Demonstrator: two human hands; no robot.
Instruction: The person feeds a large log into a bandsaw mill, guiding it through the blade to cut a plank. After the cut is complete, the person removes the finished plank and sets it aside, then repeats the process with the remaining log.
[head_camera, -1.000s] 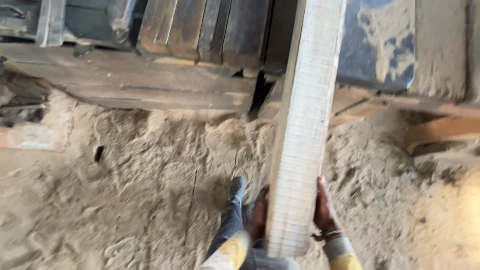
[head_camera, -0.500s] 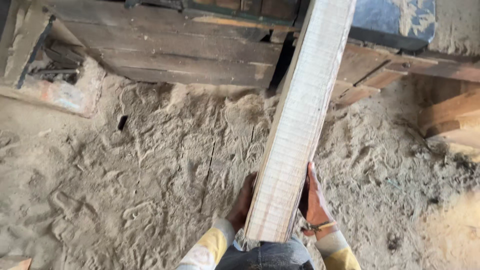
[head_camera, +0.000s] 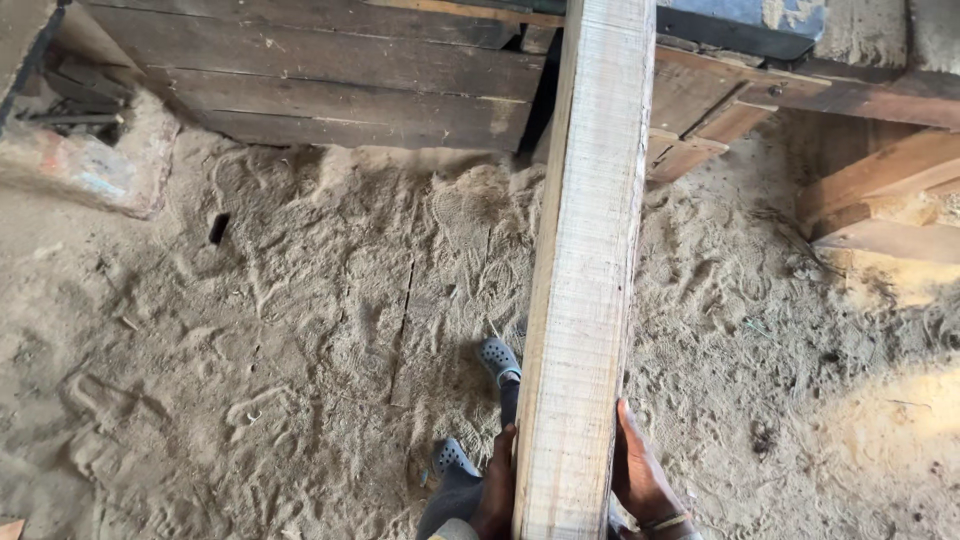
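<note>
Head view: left hand (head_camera: 497, 485) and right hand (head_camera: 643, 480) clasp pale plank (head_camera: 585, 270) — over sawdust floor (head_camera: 300, 330).

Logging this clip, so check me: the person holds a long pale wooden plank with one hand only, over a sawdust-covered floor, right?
Not quite. The head view shows both hands on the plank: the left hand and the right hand grip its near end from either side. The sawdust-covered floor is correct.

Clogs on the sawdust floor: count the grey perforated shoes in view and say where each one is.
2. One grey clog lies just left of the pale plank; the other is nearer the bottom edge, left of the left hand.
</note>
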